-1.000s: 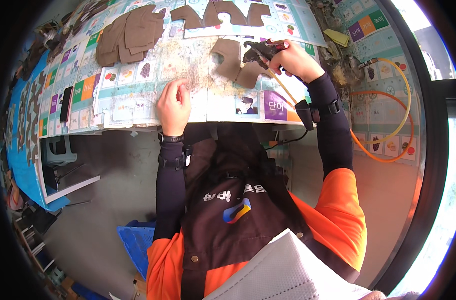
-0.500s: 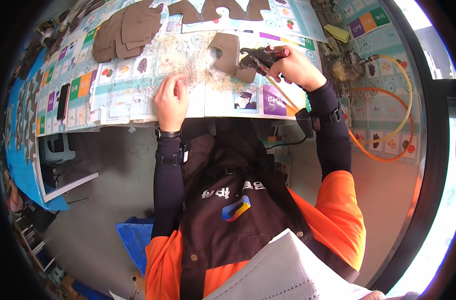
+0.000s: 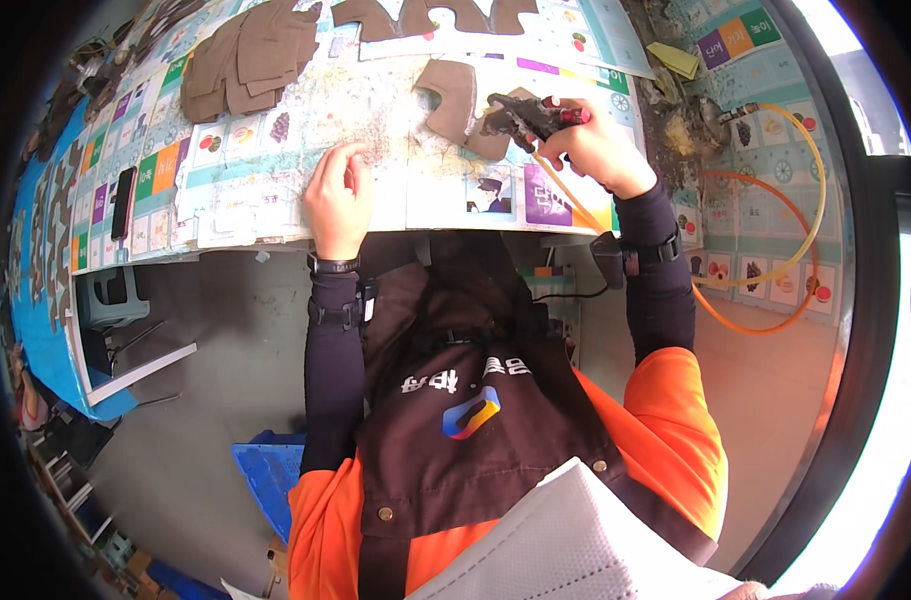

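My right hand is closed around a dark spray gun with red fittings and a hose running from it. The gun's front end is over or beside the right edge of a curved brown cut piece, which lies flat on the table. Left of that piece, my left hand lies on the table near its front edge. Its fingers are loosely bent, the thumb is a little apart, and nothing shows in it.
A pile of brown cut pieces lies at the far left, with a row of curved brown pieces at the back. A black phone sits near the left edge. Yellow and orange hoses loop at the right. A blue crate stands below.
My right hand and the spray gun have shifted slightly right and toward me. My left hand and the brown pieces stay about where they were.
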A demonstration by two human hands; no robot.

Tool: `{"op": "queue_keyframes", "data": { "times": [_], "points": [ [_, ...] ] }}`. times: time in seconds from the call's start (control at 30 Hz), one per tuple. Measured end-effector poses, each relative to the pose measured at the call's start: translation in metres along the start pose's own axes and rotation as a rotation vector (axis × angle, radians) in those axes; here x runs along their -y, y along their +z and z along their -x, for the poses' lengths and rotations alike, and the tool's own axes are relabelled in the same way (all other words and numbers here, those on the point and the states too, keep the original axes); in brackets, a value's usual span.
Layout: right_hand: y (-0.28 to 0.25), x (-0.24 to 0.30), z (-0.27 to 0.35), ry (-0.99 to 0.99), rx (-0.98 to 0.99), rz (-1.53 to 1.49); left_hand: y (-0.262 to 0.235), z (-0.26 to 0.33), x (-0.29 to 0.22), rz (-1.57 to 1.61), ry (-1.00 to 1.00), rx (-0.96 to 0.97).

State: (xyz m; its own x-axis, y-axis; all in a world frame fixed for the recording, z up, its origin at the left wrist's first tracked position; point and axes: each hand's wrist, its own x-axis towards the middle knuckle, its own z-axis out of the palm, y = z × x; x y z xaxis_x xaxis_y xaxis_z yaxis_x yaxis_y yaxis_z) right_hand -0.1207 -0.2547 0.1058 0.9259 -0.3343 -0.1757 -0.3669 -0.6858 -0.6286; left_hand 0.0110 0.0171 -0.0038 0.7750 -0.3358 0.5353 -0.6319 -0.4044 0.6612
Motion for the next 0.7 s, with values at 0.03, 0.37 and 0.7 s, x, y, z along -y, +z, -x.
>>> {"op": "queue_keyframes", "data": {
  "times": [0.03,0.37,0.7],
  "points": [
    [0.002,-0.001,0.001,-0.013,-0.019,-0.016,0.000,0.000,0.000,-0.006,-0.033,0.040],
    [0.003,-0.003,0.008,0.036,0.033,0.073,0.000,0.000,-0.001,0.004,-0.013,0.018],
    [0.004,-0.004,0.014,0.093,0.049,0.026,0.001,0.000,0.001,0.024,-0.001,0.007]
  ]
}}
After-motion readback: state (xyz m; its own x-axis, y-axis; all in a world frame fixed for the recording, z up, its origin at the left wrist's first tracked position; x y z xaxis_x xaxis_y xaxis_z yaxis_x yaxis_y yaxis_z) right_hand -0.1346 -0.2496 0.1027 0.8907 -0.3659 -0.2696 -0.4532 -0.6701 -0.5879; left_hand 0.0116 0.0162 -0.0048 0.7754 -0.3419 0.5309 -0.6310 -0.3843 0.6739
